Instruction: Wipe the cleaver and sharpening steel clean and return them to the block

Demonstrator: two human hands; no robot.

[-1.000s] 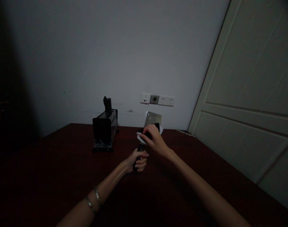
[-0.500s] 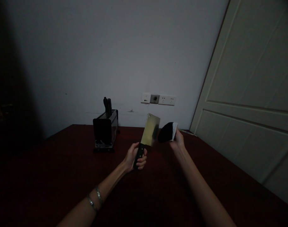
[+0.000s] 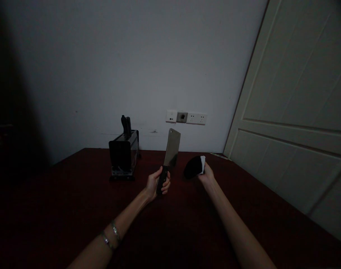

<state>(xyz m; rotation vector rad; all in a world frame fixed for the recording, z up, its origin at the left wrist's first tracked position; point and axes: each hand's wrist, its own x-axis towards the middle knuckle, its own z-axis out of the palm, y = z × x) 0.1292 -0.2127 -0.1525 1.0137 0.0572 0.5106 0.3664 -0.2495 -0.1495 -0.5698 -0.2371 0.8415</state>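
Note:
My left hand (image 3: 155,184) is wrapped round the black handle of a cleaver (image 3: 172,147). The broad metal blade points up and away from me, tilted a little to the right, with a small hole near its top corner. To the right, my right hand (image 3: 207,176) grips a rounded black pad with a white edge (image 3: 194,167), which looks like cloth; its exact kind is unclear. A gap separates the pad from the blade. Most of the right fingers are hidden behind the pad.
A black knife block (image 3: 121,157) with dark-handled knives (image 3: 126,126) upright in it stands left on the dark red table (image 3: 164,228). Behind are a wall with sockets (image 3: 197,118) and, on the right, a pale door (image 3: 293,112). A thin flat item (image 3: 220,156) lies near the back right edge.
The cleaver has turned more upright and shifted slightly left. My right hand has lowered the black pad and moved it a little left, so it sits lower beside the blade.

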